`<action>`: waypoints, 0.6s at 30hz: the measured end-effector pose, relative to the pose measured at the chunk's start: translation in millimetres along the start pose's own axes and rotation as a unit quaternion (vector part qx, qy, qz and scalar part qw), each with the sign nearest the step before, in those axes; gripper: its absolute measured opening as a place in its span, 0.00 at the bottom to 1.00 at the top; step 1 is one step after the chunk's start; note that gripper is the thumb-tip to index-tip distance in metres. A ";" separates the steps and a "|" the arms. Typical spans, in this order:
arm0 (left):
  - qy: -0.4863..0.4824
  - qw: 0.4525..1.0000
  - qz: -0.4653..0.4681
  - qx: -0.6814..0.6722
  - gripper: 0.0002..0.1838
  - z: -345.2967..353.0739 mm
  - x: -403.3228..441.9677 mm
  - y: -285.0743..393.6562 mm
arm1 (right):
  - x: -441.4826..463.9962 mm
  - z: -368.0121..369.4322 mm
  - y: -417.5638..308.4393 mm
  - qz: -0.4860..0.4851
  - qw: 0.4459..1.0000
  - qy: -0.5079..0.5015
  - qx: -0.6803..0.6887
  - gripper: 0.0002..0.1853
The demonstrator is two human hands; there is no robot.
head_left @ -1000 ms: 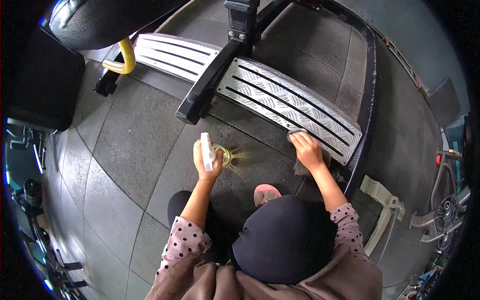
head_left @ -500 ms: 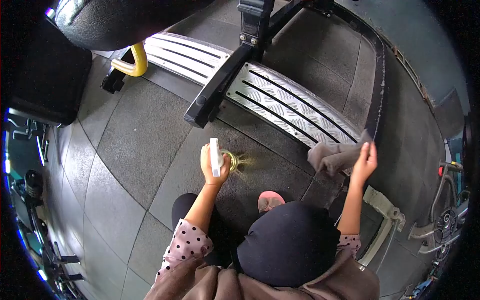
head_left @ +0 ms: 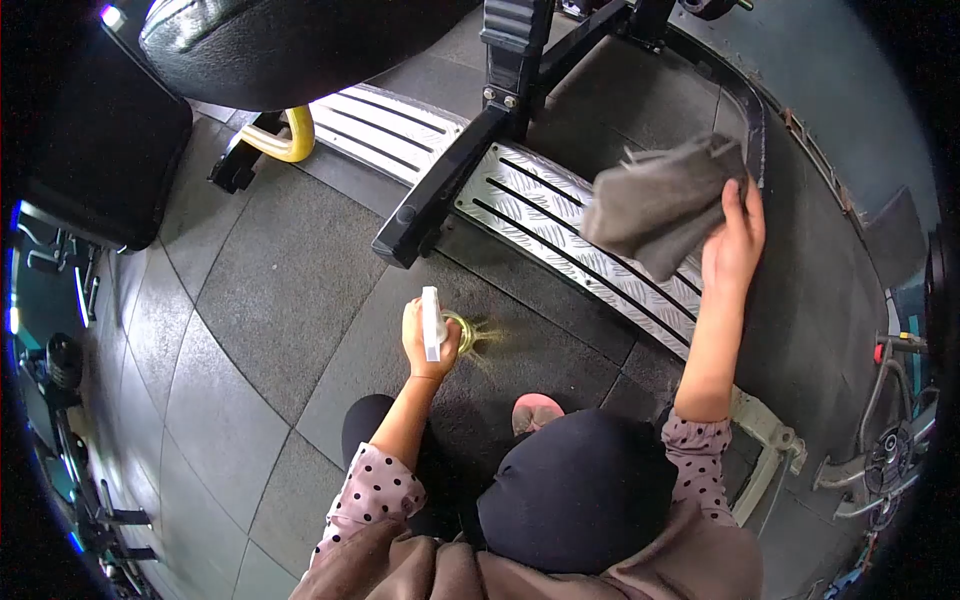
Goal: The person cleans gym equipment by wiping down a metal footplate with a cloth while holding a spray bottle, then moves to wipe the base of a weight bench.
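Observation:
My left hand [head_left: 428, 340] is wrapped round a spray bottle [head_left: 462, 334] with a white head and yellowish liquid, upright low over the dark floor. At the right, my right hand [head_left: 736, 240] grips the edge of a grey-brown cloth [head_left: 665, 205]. The cloth hangs spread and slightly blurred over the right metal footplate [head_left: 545, 215], a patterned silver plate with black strips. Whether cloth and plate touch, I cannot tell.
A black frame beam [head_left: 440, 190] separates the right plate from a left footplate [head_left: 385, 130]. Upper left are a black padded seat [head_left: 270, 50] and a yellow handle [head_left: 290, 140]. A cream metal bracket [head_left: 765, 440] lies at lower right, with more gym equipment [head_left: 890, 440] beyond.
My right hand has lifted the cloth from the plate's front edge, first moving right, then up and forward, and the cloth has spread out. My left hand still holds the bottle. The view has shifted slightly.

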State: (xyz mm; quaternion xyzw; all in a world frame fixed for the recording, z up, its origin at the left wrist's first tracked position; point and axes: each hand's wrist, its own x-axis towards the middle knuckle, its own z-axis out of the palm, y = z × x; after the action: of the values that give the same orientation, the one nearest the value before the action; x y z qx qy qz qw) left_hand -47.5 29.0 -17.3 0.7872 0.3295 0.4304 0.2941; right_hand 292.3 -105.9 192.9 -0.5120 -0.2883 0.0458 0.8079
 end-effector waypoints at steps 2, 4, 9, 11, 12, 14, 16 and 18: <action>-0.001 1.000 0.001 0.000 0.17 0.7 0.4 -0.4 | 6.4 -4.1 14.2 0.051 0.995 -0.013 0.088 0.18; 0.001 1.000 -0.003 -0.003 0.17 0.5 0.7 0.2 | 9.4 -28.5 57.3 0.074 0.993 0.012 0.088 0.15; 0.004 1.000 0.010 0.008 0.17 -0.5 0.8 1.2 | -36.7 -104.3 160.8 0.243 0.961 0.109 -0.072 0.20; 0.008 1.000 0.006 0.003 0.18 -0.6 2.9 2.4 | -54.7 -120.1 174.6 0.269 0.955 0.108 -0.061 0.20; 0.013 1.000 -0.002 -0.006 0.18 0.6 3.1 3.9 | -61.6 -113.0 165.2 0.304 0.941 0.131 -0.070 0.16; 0.020 0.999 -0.015 -0.025 0.18 1.8 1.7 6.1 | -69.2 -104.2 152.7 0.311 0.939 0.145 -0.041 0.17; 0.029 0.998 -0.022 -0.046 0.17 3.1 0.4 3.8 | -70.5 -105.6 144.4 0.322 0.937 0.131 -0.030 0.18; 0.019 0.998 -0.029 -0.051 0.18 4.0 -1.3 -1.7 | -74.0 -107.3 140.4 0.342 0.929 0.093 -0.105 0.19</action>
State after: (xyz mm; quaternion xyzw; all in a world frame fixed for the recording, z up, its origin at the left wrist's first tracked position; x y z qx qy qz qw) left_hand -45.0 28.2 -21.1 0.7528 0.3357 0.4530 0.3396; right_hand 317.0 -152.9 8.8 -0.6635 -0.0227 0.2407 0.7081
